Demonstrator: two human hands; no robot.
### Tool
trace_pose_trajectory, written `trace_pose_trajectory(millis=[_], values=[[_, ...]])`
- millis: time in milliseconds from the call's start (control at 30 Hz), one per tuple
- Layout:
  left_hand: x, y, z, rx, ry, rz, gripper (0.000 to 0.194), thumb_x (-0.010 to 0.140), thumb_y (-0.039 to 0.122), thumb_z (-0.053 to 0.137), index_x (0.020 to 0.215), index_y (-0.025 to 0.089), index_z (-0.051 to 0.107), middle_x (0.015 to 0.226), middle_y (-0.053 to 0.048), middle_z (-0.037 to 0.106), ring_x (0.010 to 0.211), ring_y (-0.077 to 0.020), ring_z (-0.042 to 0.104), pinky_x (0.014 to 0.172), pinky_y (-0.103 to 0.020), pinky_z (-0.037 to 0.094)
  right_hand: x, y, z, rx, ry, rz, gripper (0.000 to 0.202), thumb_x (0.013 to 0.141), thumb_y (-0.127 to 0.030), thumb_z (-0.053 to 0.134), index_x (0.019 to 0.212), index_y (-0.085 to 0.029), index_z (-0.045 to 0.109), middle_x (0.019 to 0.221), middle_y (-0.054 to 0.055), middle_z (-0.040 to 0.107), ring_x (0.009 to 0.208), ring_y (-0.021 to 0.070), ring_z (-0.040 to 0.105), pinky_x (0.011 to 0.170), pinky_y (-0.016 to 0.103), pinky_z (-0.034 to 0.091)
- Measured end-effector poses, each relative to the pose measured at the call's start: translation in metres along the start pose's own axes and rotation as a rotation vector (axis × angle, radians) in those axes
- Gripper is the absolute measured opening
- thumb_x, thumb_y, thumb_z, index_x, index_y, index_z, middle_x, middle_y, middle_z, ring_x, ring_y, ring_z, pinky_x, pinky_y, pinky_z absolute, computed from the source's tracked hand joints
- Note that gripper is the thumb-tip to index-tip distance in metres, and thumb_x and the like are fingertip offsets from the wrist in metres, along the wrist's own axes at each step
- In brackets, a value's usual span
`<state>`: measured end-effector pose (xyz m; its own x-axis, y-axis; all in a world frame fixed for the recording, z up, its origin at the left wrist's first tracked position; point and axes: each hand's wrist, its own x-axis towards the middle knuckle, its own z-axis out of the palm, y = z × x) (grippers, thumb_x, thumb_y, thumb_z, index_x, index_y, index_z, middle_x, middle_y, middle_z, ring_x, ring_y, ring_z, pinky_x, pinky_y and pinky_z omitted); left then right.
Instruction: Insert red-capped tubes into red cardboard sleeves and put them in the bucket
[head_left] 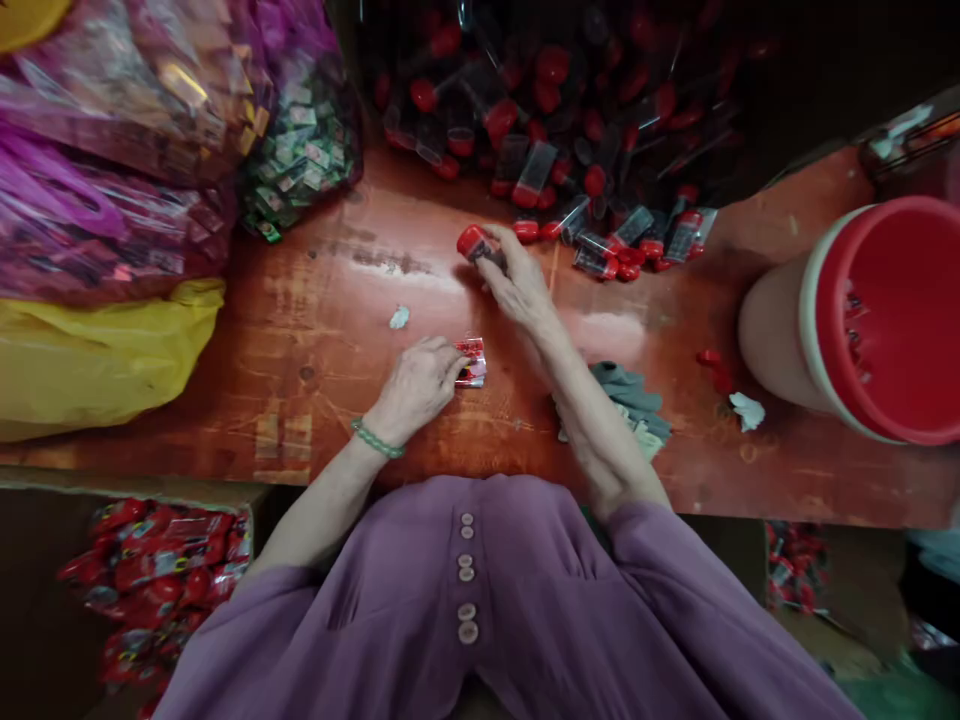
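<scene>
My right hand [517, 280] is closed round a small clear bottle with a red cap [474, 243], held tilted above the table with the cap toward the left. My left hand [421, 378] rests low over the table, its fingertips pinched at the edge of a shiny red printed wrapper [472, 350]. Part of the wrapper is hidden under the fingers. Beyond my right hand lies a big heap of clear containers with red caps [536, 170], some at its near edge lying loose on the wooden table [330, 330].
Bags of small packets [304, 140] and a yellow bag [112, 350] fill the left side. A red-rimmed bucket [780, 310] stands at right. Grey cloth gloves [630, 400] lie by my right forearm. Below the table edge is a box of red-capped goods [165, 560].
</scene>
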<state>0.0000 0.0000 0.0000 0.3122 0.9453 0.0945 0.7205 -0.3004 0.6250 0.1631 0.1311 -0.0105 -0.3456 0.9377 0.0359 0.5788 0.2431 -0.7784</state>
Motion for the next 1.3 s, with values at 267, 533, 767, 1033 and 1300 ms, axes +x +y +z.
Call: trace_pose_trajectory(millis=[267, 533, 767, 1033, 1300], values=[[0.002, 0.0, -0.001, -0.194, 0.208, -0.043, 0.01, 0.084, 0.022, 0.071, 0.076, 0.019, 0.077, 0.073, -0.002, 0.075, 0.067, -0.0144, 0.066, 0.066, -0.027, 0.051, -0.102, -0.007, -0.01, 0.829, -0.027, 0.168, 0.051, 0.089, -0.048, 0.064, 0.136, -0.033, 0.049, 0.09, -0.002, 0.065, 0.063, 0.0098, 0.062, 0.059, 0.023, 0.055], [-0.013, 0.019, -0.01, -0.494, 0.246, -0.093, 0.003, 0.078, 0.023, 0.077, 0.08, 0.022, 0.079, 0.081, -0.001, 0.078, 0.072, -0.0132, 0.071, 0.07, -0.026, 0.057, -0.138, -0.019, -0.022, 0.883, -0.035, 0.263, 0.048, 0.088, -0.045, 0.065, 0.131, -0.029, 0.054, 0.091, 0.0, 0.065, 0.071, 0.0114, 0.064, 0.054, 0.02, 0.055], [-0.018, 0.03, -0.013, -0.558, 0.259, -0.081, 0.007, 0.075, 0.019, 0.08, 0.082, 0.021, 0.079, 0.084, -0.003, 0.079, 0.075, -0.0139, 0.071, 0.076, -0.028, 0.059, -0.156, -0.027, -0.029, 0.854, -0.036, 0.263, 0.043, 0.089, -0.044, 0.064, 0.129, -0.028, 0.058, 0.092, 0.001, 0.065, 0.07, 0.0107, 0.062, 0.051, 0.018, 0.053], [-0.022, 0.031, -0.014, -0.678, 0.153, -0.112, 0.009, 0.075, 0.028, 0.079, 0.079, 0.02, 0.079, 0.081, -0.002, 0.078, 0.074, -0.0142, 0.07, 0.073, -0.028, 0.058, -0.172, -0.048, -0.046, 0.556, -0.138, 0.16, 0.038, 0.094, -0.037, 0.061, 0.131, -0.029, 0.061, 0.116, 0.003, 0.07, 0.073, 0.0096, 0.066, 0.075, 0.028, 0.061], [-0.028, 0.028, -0.013, -0.697, 0.088, -0.113, 0.011, 0.076, 0.031, 0.08, 0.079, 0.021, 0.078, 0.078, -0.002, 0.077, 0.072, -0.0137, 0.069, 0.071, -0.027, 0.057, -0.176, -0.046, -0.054, 0.43, -0.115, 0.134, 0.037, 0.095, -0.032, 0.06, 0.132, -0.032, 0.061, 0.116, 0.001, 0.071, 0.07, 0.0097, 0.065, 0.076, 0.031, 0.062]])
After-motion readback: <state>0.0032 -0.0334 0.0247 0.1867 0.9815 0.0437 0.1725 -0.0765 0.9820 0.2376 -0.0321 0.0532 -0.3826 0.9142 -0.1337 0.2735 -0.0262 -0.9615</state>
